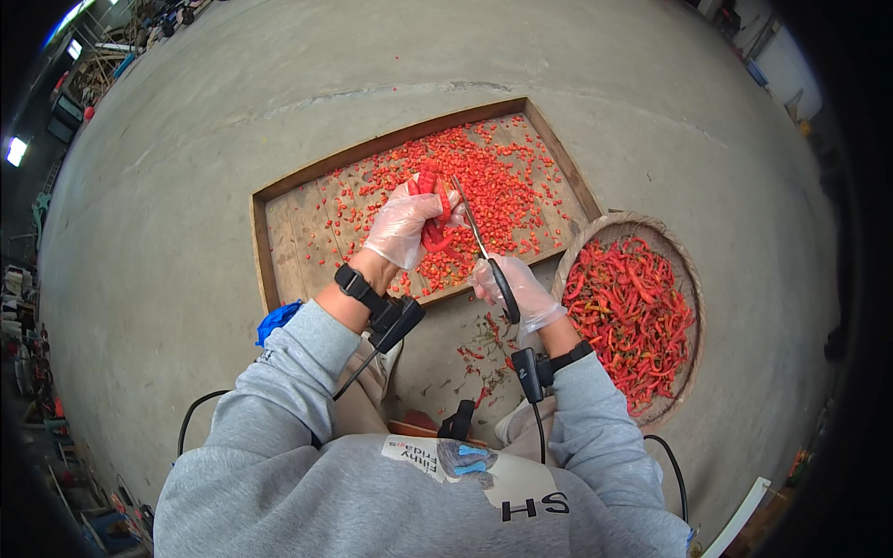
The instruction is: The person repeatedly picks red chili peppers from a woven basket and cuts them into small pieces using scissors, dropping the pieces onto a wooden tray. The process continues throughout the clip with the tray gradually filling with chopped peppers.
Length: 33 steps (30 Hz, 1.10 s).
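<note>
My left hand [408,220], in a clear plastic glove, grips several long red chili peppers [436,240] above a shallow wooden tray. Scissors with black handles [504,289] are in my right hand [520,289], also gloved. Their blades point up and away from me, just right of the held peppers; whether the blades are parted is hard to tell. Many short cut chili pieces [481,188] lie spread over the wooden tray [565,157], thickest at its middle and right. Part of the pile is hidden behind my hands.
To my right a round woven basket [691,279] holds a heap of whole red chilies [628,314], its rim close to the tray's corner. Chili stems and scraps [488,349] litter the concrete floor [753,279] between my feet. A blue plastic bag [278,322] lies by the tray's near left corner.
</note>
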Each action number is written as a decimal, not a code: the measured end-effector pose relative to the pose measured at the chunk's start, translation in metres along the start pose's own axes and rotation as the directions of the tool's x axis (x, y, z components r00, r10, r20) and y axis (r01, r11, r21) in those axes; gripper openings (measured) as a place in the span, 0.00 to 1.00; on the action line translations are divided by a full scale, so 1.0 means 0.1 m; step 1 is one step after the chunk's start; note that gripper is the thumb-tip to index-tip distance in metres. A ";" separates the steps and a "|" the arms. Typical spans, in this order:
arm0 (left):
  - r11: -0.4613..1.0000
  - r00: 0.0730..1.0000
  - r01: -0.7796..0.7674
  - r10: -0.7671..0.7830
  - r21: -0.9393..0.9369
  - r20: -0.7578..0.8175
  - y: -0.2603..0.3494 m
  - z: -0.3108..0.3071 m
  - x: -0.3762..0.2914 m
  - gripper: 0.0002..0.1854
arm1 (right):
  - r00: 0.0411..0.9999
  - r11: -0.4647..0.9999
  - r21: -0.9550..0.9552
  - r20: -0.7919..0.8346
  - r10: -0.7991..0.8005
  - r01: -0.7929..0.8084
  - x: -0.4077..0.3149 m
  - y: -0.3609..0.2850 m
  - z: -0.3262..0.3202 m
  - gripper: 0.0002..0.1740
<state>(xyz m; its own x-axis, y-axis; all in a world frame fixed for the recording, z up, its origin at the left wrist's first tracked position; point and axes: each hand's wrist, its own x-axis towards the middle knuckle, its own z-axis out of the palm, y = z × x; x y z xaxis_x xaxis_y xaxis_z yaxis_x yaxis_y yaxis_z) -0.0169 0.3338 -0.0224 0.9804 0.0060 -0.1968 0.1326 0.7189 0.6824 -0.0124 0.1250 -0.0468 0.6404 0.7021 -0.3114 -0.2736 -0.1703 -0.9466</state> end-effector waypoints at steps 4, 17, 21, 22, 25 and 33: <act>0.999 1.000 -0.020 0.019 0.042 0.021 -0.01 0.02 -0.02 0.07 | 1.000 1.000 -0.010 -0.003 0.006 -0.006 -0.02 -0.04 0.00 0.19; 0.996 0.999 -0.013 0.015 0.087 -0.029 -0.03 0.04 -0.02 0.13 | 0.986 0.987 0.083 -0.080 0.144 -0.138 -0.01 -0.08 0.00 0.20; 0.995 1.000 0.012 -0.011 0.103 -0.011 -0.03 0.02 -0.02 0.13 | 0.985 0.982 0.136 -0.093 0.148 -0.135 -0.01 -0.12 0.02 0.19; 0.993 1.000 0.001 0.002 0.115 -0.018 -0.03 0.01 -0.02 0.13 | 0.980 0.984 0.089 -0.110 0.165 -0.156 -0.01 -0.13 0.01 0.19; 0.984 0.998 -0.017 0.027 0.177 -0.055 -0.04 -0.01 -0.01 0.13 | 0.975 0.982 -0.024 -0.132 0.180 -0.185 -0.02 -0.16 0.01 0.21; 0.973 0.992 -0.029 0.055 0.229 -0.111 -0.05 0.01 -0.01 0.10 | 0.984 0.984 -0.124 -0.137 0.112 -0.129 -0.02 -0.12 0.01 0.23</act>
<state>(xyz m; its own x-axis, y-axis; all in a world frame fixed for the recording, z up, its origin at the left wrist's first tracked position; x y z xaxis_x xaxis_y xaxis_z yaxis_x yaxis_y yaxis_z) -0.0188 0.3301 -0.0249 0.9640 0.1228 -0.2358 0.1343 0.5405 0.8306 -0.0106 0.1265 -0.0345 0.6980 0.5772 -0.4238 -0.2627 -0.3441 -0.9014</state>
